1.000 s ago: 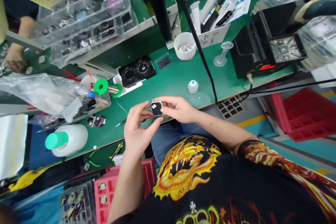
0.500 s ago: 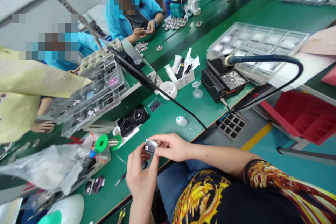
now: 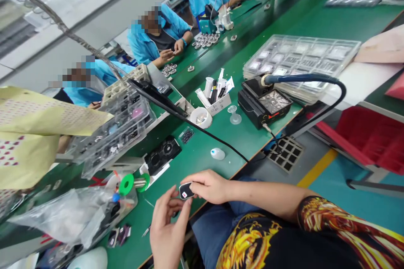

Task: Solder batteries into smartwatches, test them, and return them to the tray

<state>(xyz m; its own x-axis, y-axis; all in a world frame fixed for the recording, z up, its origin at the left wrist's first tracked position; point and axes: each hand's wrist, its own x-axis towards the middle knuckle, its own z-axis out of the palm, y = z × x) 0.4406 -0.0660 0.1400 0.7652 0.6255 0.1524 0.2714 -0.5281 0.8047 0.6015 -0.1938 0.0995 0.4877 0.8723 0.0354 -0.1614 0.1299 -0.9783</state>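
Between my hands is a small dark watch case, rounded at the corners, with a red-and-white sticker on its face. My right hand pinches it, thumb laid over the face. Curved about its left and lower edges, the fingertips and thumb of my left hand also hold it. A thin pointed tool shows beside my left hand; the rest of it is hidden behind the hand. Beyond my hands, a small white bottle with a blue tip lies on the green bench.
A black soldering station with a cable stands at the right, near stacked clear trays. Left are a solder spool, a plastic bag and parts boxes. A black lamp arm crosses overhead. Co-workers sit opposite.
The watch case has turned in my fingers, and my right thumb now covers more of its face. My left hand has loosened slightly. The whole view has shifted a little.
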